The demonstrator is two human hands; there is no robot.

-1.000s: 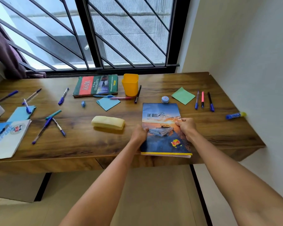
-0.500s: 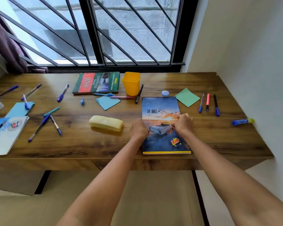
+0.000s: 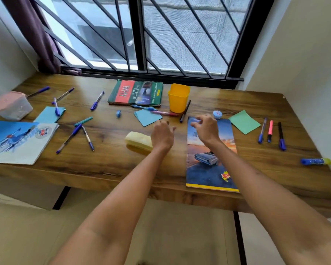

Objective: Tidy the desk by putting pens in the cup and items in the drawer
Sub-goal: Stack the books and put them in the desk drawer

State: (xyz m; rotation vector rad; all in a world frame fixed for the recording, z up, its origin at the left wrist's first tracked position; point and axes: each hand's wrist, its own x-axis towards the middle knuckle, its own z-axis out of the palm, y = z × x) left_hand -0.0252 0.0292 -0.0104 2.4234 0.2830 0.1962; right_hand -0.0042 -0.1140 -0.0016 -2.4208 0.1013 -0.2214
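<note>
Since the earlier frames, both hands had been lifted off the car-cover notebook (image 3: 208,165) and carried forward toward the back of the desk (image 3: 107,169), and the notebook had been left lying flat near the front edge. The left hand (image 3: 163,136) was held above the bare wood with its fingers loosely spread and empty, just in front of a blue sticky note (image 3: 147,117) and beside the yellow pencil case (image 3: 138,140). The right hand (image 3: 205,129) was raised over the far end of the notebook, fingers curled and slightly parted, with nothing gripped. The yellow cup (image 3: 178,98) was seen standing upright near the window, with no pens visible inside it. A pink pen (image 3: 163,113) and a black pen (image 3: 185,111) lay just in front of it, and a blue pen (image 3: 142,107) lay touching the edge of the green book (image 3: 136,92). A small blue round container (image 3: 217,114) was set beside the notebook's far corner. A blue pen, a pink highlighter (image 3: 270,131) and a dark pen were lined up at the right, past a green sticky note (image 3: 244,121). More pens were scattered at the left.
</note>
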